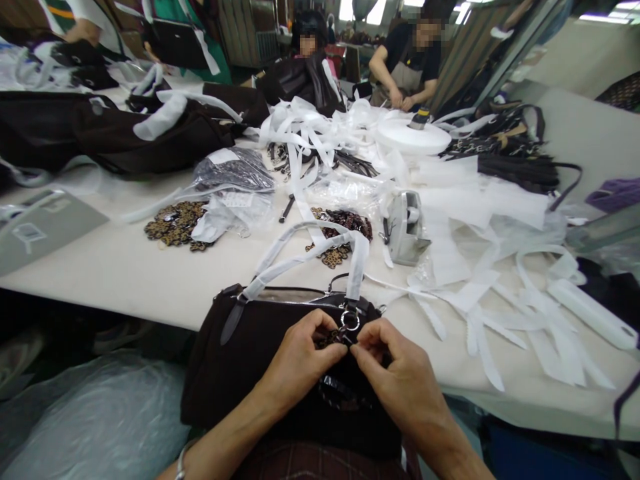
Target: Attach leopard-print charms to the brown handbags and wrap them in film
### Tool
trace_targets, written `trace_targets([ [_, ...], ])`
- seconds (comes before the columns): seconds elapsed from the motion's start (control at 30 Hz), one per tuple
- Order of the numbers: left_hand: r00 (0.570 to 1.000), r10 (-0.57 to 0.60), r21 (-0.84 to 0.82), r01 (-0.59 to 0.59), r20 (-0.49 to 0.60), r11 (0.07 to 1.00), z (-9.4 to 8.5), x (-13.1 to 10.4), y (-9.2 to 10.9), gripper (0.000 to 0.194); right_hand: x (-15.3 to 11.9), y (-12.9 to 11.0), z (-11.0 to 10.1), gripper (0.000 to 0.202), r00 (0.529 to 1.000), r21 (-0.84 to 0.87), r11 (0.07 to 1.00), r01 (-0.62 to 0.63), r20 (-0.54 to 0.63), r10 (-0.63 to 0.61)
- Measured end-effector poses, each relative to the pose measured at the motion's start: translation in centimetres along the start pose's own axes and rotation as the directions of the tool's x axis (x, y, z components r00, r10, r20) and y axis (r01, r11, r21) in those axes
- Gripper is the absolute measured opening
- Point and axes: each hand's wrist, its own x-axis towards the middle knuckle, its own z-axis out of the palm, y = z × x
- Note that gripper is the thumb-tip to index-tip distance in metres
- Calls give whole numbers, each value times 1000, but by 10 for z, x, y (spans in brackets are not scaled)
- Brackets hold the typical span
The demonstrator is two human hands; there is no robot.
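Observation:
A dark brown handbag (pixel 230 373) leans at the table's front edge, with its zipped top partly open and its handles (pixel 295 257) wrapped in white paper. A silver ring (pixel 351 320) hangs at the base of one handle. Just below it, my left hand (pixel 303 360) pinches a small patterned bag charm (pixel 330 337), mostly covered by the fingers. My right hand (pixel 400 373) is closed too, thumb and forefinger pinched together almost touching the left fingertips; what lies between them is too small to make out. A dark glossy loop (pixel 333 385) dangles beneath both hands against the bag.
Piles of leopard-patterned charms (pixel 177 225) and darker ones (pixel 353 223) lie beyond the bag. A tape dispenser (pixel 407 227) stands right of them. White paper strips (pixel 480 320) cover the right side. Dark bags (pixel 150 137) line the back left; a co-worker (pixel 407 60) stands across the table.

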Motion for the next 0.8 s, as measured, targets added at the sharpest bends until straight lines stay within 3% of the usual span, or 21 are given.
trace_targets([
  [0.1,1000,-21,-31,21,19,999,0,0,0,11,2,-1,-1,7,1000,-41,999,-17,24,18],
  [0.33,999,16,74,-12,-51,997,0,-2,5,20,4,-5,1,8,1000,-65,998,-18,18,19],
  [0.63,999,-23,-17,23,23,1000,-8,2,3,21,10,-7,3,9,999,-85,996,7,34,-4],
  [0.8,998,-28,-38,30,53,999,-11,4,3,21,13,-11,0,8,996,-48,998,-48,69,51],
])
